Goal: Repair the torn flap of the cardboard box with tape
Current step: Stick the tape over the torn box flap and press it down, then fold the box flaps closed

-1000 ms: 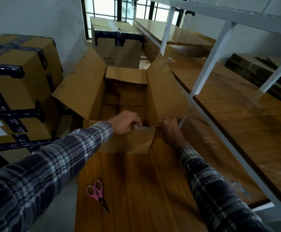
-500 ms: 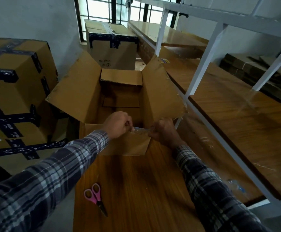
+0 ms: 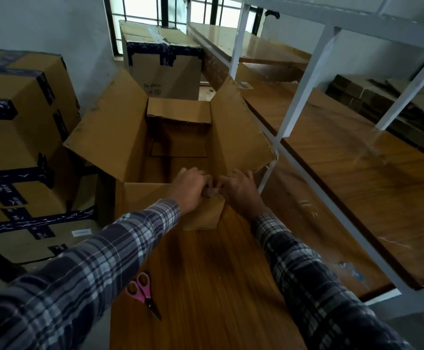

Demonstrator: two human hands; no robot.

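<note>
Both hands, left hand and right hand, fingers curled, pinching the near flap of the open cardboard box on the bench.

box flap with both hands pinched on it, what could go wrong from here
Both hands, left and right, bunch together at the top edge of the near flap, so any tape there could crease or stick to fingers; the tape itself is too small to make out. The flap hangs outward over the table, so pulling may widen the tear. The scissors lie by the left sleeve, which could knock them off.
</note>
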